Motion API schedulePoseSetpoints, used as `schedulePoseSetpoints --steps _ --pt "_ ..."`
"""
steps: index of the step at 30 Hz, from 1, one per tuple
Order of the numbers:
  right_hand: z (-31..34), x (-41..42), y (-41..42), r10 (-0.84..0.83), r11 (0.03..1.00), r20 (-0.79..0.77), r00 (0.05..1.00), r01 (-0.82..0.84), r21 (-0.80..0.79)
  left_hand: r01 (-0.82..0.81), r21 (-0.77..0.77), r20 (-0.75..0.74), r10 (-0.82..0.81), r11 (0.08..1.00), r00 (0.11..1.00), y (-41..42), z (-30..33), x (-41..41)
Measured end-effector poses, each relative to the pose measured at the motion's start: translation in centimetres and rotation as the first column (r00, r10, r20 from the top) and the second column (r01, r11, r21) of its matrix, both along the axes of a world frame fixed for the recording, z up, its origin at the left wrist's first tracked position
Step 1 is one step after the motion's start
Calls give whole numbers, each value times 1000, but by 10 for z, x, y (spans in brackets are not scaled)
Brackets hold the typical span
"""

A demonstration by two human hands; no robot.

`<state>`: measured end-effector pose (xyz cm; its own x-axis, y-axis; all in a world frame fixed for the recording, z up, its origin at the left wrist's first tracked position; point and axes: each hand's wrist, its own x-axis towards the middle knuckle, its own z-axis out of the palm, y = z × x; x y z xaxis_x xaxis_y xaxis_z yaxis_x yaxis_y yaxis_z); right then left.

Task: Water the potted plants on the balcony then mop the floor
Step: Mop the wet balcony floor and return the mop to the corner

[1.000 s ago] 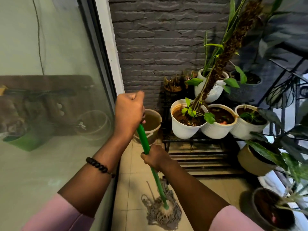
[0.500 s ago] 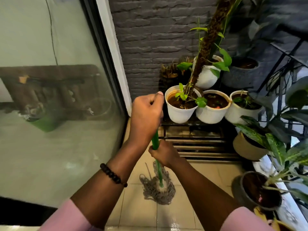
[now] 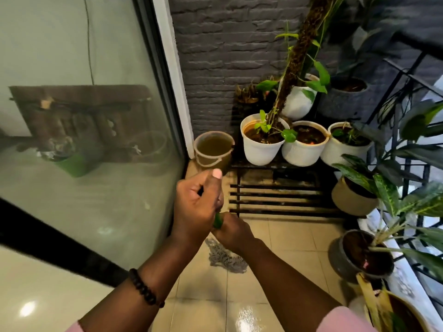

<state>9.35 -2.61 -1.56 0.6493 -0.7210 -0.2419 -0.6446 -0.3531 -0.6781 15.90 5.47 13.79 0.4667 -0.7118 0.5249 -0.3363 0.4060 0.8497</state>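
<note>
Green mop handle (image 3: 217,220) stays clamped in both fists, left hand (image 3: 195,207) above right hand (image 3: 231,232), but the mop head (image 3: 224,256) has been dragged nearer across the wet floor tiles (image 3: 282,238), so mopping is underway.

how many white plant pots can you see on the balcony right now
4. Three white pots stand in a row on the black rack: left, middle, right. A fourth sits behind them, higher up. Leaves may hide others.
</note>
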Motion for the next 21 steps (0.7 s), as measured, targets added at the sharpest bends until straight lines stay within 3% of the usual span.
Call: schedulePoseSetpoints --steps 7,14,17,19,21 --pt "-6 -3 73 148 988 -16 989 -148 -43 -55 -69 103 62 996 993 92 -38 4" --pt "-29 -31 111 403 882 -300 865 -454 -125 61 -61 201 -47 996 978 184 -110 -23" --pt "-53 -53 117 427 842 -461 778 -528 -112 154 76 245 -168 985 955 208 -148 -39" --pt "-69 -66 112 416 837 -532 738 -540 -95 216 247 240 -276 945 931 216 -167 -51" --pt "-82 -77 103 390 848 -561 730 -522 -90 189 325 312 -294 927 903 211 -186 -58"
